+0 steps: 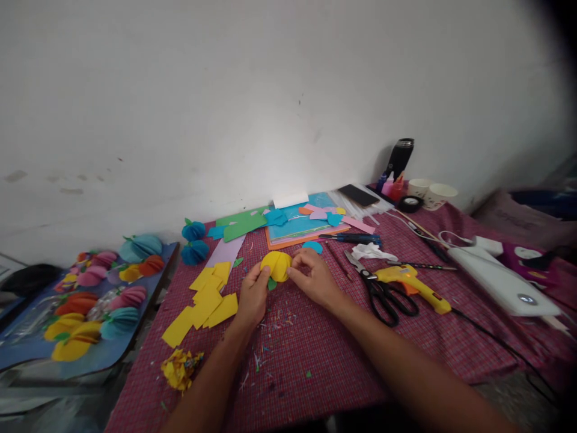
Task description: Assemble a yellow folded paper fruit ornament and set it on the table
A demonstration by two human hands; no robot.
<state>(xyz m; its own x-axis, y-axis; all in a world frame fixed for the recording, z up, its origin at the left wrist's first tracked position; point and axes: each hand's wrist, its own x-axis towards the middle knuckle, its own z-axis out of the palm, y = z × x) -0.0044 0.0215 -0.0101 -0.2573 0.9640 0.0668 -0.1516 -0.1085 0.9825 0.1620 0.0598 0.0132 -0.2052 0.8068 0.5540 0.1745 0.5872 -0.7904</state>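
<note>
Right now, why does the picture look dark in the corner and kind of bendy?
Head view: the wide lens bends the table edges and darkens the top right corner; the wall glows brightest mid-frame; the left hand, right hand and yellow ball look fairly sharp, the far edges smeary.

Black scissors (383, 291) lie right of centre on the checked cloth (406, 343), just beside a yellow glue gun (412, 282). Yellow paper pieces (205, 300) are spread to the left, with a crumpled yellow scrap (180, 368) nearer. Far back sit coloured sheets (302, 225), a green strip (243, 225), two blue paper balls (195, 243), a phone (358, 195), a black flask (399, 157), tape (410, 203) and two cups (431, 192). A white box (502, 282) lies at right. On the far left, a blue board (99, 355) holds many paper balls (108, 288).
</note>
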